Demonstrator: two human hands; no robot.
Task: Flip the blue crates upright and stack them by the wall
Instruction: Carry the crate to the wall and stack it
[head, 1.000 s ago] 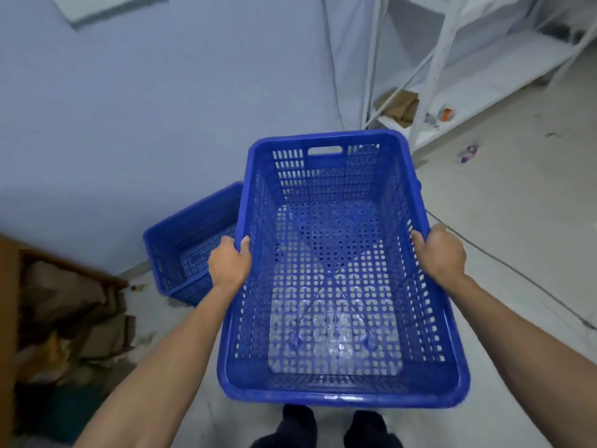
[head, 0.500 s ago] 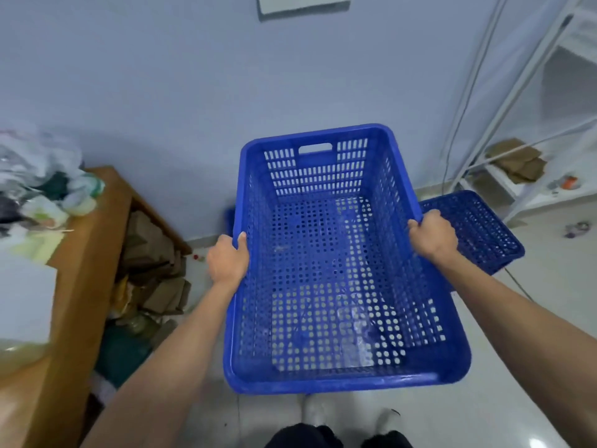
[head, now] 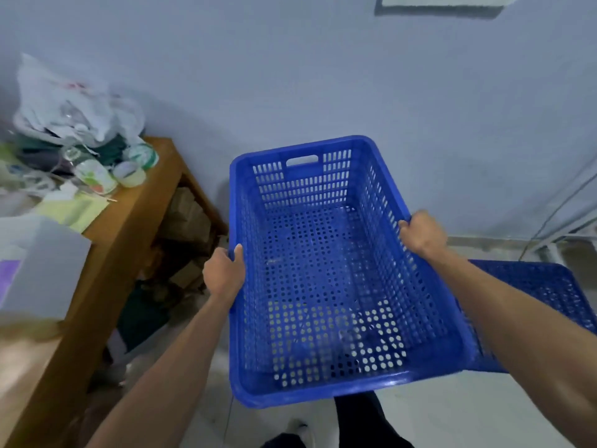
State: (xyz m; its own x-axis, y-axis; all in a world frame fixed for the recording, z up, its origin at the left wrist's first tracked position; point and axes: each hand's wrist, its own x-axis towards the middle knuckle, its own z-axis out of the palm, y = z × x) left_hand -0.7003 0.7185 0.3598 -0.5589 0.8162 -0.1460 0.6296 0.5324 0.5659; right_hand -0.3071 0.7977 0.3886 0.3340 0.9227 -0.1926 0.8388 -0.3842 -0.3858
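Blue crate (head: 323, 286) (upright) gripped by left hand (head: 223, 274) and right hand (head: 421, 234).

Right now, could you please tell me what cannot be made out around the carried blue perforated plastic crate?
In the head view:
Second blue perforated crate: mostly behind the right forearm and held blue plastic crate, cut by the right edge.
Floor at the wall: hidden under the held crate.
Clutter on the brown wooden table: blurred.
White wall panel: cut by the top edge.
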